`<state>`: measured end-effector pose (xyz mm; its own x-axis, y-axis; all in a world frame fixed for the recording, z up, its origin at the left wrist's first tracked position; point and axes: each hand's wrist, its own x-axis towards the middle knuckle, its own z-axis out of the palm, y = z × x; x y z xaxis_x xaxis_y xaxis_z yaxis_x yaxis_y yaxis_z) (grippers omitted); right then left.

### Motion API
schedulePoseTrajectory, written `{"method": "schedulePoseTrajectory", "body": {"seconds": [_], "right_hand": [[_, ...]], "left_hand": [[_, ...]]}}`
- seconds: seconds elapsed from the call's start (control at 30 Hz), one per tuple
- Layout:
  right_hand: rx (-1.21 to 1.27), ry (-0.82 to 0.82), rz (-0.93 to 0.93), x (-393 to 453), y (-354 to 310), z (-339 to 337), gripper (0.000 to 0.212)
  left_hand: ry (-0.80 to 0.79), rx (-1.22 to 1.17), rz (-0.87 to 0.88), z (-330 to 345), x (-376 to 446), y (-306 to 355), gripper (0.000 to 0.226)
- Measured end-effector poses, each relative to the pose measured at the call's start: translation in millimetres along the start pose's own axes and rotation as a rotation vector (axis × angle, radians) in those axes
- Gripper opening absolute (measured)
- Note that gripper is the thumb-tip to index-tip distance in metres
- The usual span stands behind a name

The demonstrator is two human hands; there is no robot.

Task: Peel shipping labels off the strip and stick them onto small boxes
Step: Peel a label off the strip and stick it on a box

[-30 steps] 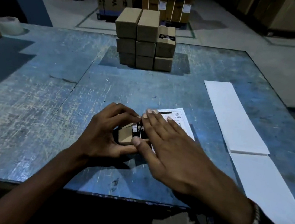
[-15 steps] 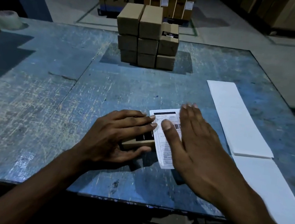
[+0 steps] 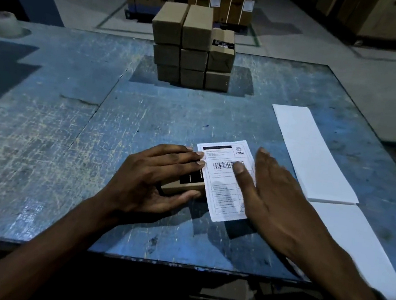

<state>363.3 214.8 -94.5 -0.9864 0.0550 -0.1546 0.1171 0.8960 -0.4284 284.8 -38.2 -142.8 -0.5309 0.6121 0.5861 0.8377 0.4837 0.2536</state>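
Head view puts the box (image 3: 183,185) near the table's front edge, low and flat under your left hand (image 3: 149,181): fingers laid over its top, thumb curled against the near side, so you grip it. The label (image 3: 225,180) lies printed side up with its left edge at the box and the rest spread on the table (image 3: 70,135) to the right.

A second ago your right hand (image 3: 283,196) was pressing on the box top and covered most of the label; now it has slid off to the right, fingers straight and together, holding nothing, thumb over the barcode. The label stands far more exposed than before. Whether it is stuck to the box anywhere, you cannot tell from here.

It is wider than the box top, so it likely needs wrapping round the sides.

Right of your hand the strip (image 3: 314,158) runs along the table, well apart from the box. At the far edge sits the stack (image 3: 193,50) of boxes, one bearing a dark sticker.
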Motion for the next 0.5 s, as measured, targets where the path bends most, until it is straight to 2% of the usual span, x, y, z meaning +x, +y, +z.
{"method": "schedulePoseTrajectory", "body": {"seconds": [0.03,0.1,0.2,0.27,0.37,0.5], "right_hand": [[0.026,0.069,0.02,-1.0,-3.1,-3.4,0.101],[0.028,0.18,-0.066,-3.2,-17.1,-4.3,0.098],[-0.001,0.093,-0.285,0.3,-39.1,12.3,0.085],[-0.105,0.054,-0.346,6.1,-39.2,26.6,0.083],[-0.192,0.094,-0.311,10.5,-22.6,31.7,0.088],[-0.16,0.066,-0.245,7.1,-11.7,24.9,0.091]], "left_hand": [[0.005,0.001,0.003,0.1,0.2,0.4,0.046],[0.016,-0.004,0.005,0.2,0.8,1.2,0.045],[0.041,-0.038,0.001,-0.2,1.6,2.4,0.041],[0.052,-0.062,0.003,-1.0,0.7,1.6,0.039],[0.059,-0.065,-0.02,-1.0,0.7,0.9,0.041],[0.056,-0.064,-0.029,-0.5,2.3,0.7,0.044]]}}
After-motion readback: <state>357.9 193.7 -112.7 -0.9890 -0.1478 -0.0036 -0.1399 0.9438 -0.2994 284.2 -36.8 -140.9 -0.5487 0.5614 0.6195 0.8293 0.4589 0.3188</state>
